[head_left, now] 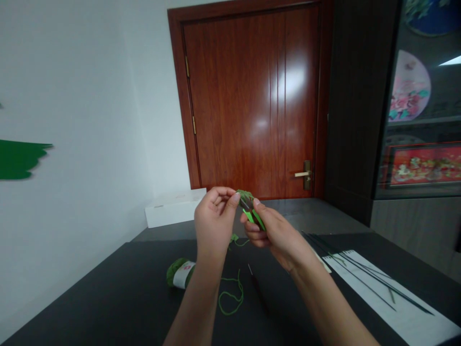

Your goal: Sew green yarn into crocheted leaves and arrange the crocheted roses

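Note:
My left hand [215, 218] pinches the edge of a small green crocheted yarn piece [245, 194], raised above the table. In my right hand [275, 233] are thread snips with bright green handles [257, 220], their metal blades pointing up against the yarn piece. Whether the blades are apart or together I cannot make out. Below my hands, a crochet hook [255, 278] lies on the dark mat, its lower end lost in shadow. A ball of green yarn [175, 272] with a white label sits left of my left forearm, partly hidden by it.
A loose green yarn strand [230, 312] curls on the dark mat [118, 293]. Another small green yarn piece [234, 237] lies behind my wrists. At right, long dark thin stems [382, 274] rest across a white sheet [406, 312]. A white box [176, 209] stands at the back left.

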Tool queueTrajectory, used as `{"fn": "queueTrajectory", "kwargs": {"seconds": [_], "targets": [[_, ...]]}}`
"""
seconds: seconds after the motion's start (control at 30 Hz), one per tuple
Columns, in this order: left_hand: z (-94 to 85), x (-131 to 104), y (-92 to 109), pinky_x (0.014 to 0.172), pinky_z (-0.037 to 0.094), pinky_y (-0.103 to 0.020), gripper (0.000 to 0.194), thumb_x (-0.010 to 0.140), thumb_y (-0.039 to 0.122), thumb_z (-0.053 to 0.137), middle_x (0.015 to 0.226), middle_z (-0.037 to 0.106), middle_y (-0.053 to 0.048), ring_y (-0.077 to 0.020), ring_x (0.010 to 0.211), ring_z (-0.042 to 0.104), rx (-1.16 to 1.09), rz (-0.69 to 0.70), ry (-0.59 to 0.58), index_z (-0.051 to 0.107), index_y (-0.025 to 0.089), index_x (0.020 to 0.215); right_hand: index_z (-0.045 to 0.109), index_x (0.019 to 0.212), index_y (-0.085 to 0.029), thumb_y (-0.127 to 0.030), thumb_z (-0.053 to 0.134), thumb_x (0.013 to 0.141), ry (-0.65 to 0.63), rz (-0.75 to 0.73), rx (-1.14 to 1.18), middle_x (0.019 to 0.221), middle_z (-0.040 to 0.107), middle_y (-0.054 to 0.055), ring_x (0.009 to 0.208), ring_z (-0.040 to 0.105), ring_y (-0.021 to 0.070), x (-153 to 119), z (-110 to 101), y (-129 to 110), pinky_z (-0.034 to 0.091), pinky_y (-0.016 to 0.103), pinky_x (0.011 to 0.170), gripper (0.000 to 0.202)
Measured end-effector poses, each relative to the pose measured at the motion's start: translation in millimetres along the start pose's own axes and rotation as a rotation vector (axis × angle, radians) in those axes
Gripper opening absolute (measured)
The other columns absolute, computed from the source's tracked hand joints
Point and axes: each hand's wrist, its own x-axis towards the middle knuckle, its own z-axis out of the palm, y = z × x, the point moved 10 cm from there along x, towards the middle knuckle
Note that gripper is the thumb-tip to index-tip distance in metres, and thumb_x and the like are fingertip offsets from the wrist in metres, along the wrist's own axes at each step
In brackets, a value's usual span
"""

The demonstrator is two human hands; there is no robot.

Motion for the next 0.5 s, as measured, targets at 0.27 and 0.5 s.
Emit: {"fn": "queueTrajectory", "kwargs": {"seconds": [0.27,0.5], "targets": [[-0.1,-0.8,-0.1,0.072,0.054,-0.024,0.004,0.079,0.017,0.070,0.078,0.069,-0.001,-0.0121,0.075,0.067,0.002,0.010,0.018,0.066,0.018,0.079,0.057,0.077,-0.014,-0.066,0.068,0.076,-0.010,0.020,0.062,0.055,0.033,-0.010,0.043,0.019,0.0022,-1.2,3.2,-1.2,0.008,0.019,0.043,0.054],[4.8,-3.1,-0.5,0.073,0.053,-0.024,0.006,0.078,0.013,0.069,0.077,0.067,0.000,-0.0123,0.076,0.066,-0.030,0.004,-0.022,0.066,0.018,0.078,0.056,0.075,-0.014,-0.063,0.071,0.075,0.065,-0.081,0.146,0.054,0.030,-0.011,0.044,0.018,0.0020,1.1,-0.1,-7.9,0.010,0.019,0.042,0.051]]}}
